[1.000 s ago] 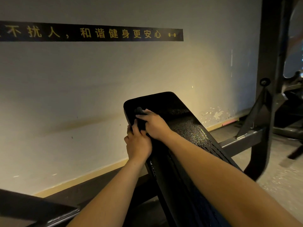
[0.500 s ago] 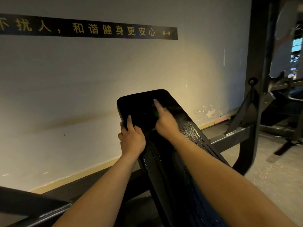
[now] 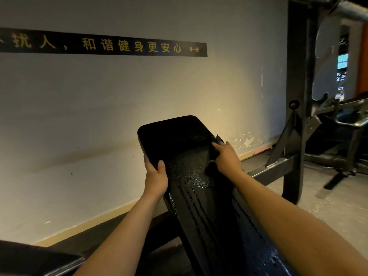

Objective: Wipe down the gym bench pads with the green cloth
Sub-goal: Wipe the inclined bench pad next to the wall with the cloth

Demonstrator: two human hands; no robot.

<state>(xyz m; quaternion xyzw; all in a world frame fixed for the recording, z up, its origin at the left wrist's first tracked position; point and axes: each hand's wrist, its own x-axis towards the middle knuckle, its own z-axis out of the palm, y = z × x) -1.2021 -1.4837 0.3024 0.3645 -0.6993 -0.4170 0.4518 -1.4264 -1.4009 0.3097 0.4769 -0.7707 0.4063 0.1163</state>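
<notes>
A black inclined bench pad (image 3: 179, 140) rises away from me, wet and glistening with drip streaks down its middle. My left hand (image 3: 156, 177) grips the pad's left edge, thumb on top and fingers curled round the side. At the right edge, my right hand (image 3: 227, 156) presses a dark cloth (image 3: 218, 140) against the pad; in this dim light the cloth looks almost black and only a corner shows past my fingers.
A pale wall with a black strip of yellow lettering (image 3: 103, 44) stands close behind the bench. A dark steel rack upright (image 3: 296, 96) and its crossbar (image 3: 272, 170) are on the right, with more gym equipment (image 3: 346, 120) beyond on the concrete floor.
My right hand has swept the cloth from the pad's left side across its top to the right edge. My left hand has kept its grip on the left edge.
</notes>
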